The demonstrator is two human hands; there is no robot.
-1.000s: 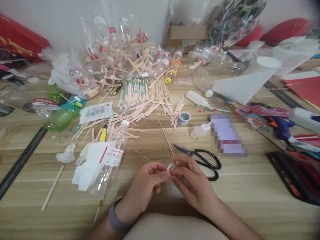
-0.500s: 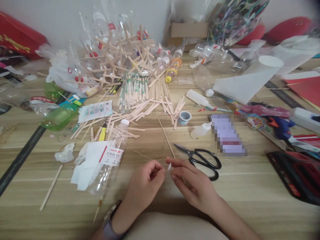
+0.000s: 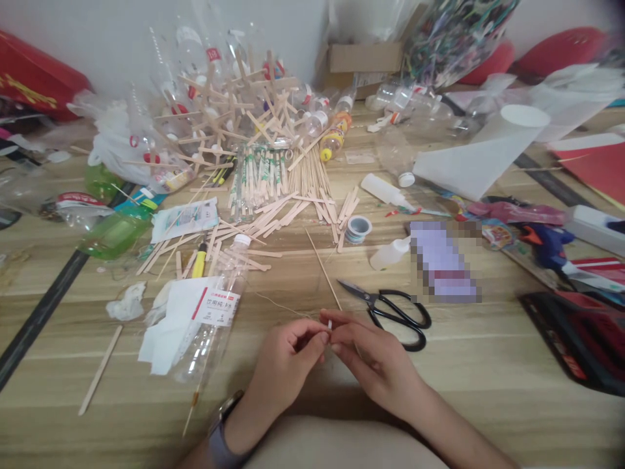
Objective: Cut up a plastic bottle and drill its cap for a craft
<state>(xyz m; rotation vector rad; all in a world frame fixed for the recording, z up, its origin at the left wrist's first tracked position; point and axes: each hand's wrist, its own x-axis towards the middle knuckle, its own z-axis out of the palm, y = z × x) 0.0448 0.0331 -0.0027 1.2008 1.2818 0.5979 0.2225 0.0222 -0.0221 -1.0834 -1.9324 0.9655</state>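
Observation:
My left hand (image 3: 286, 358) is closed in a pinch, with a thin thread (image 3: 273, 301) running from the bottle's side into its fingers. Fingertips of my right hand (image 3: 381, 358) grip a small white piece, perhaps a short tube (image 3: 329, 324), whose top pokes up between the two hands. Both sets of fingertips meet there. Beyond them a thin wooden skewer (image 3: 322, 267) lies on the table, its near end hidden behind my right hand. Black-handled scissors (image 3: 398, 312) rest just right of that hand. A clear plastic bottle (image 3: 205, 345) lies left of my left hand.
White tissue (image 3: 168, 326) lies by the bottle, and a flat stick (image 3: 100, 371) farther left. Many craft sticks (image 3: 273, 215) and bottles pile up behind. A spool (image 3: 358, 229), a white squeeze bottle (image 3: 389, 254), a blurred-out phone-like rectangle (image 3: 444, 264) and a black-red case (image 3: 576, 339) sit rightward.
My hands have drawn together, so the fingertips now meet around the small white piece. My left hand shifted slightly right. The table things keep their places.

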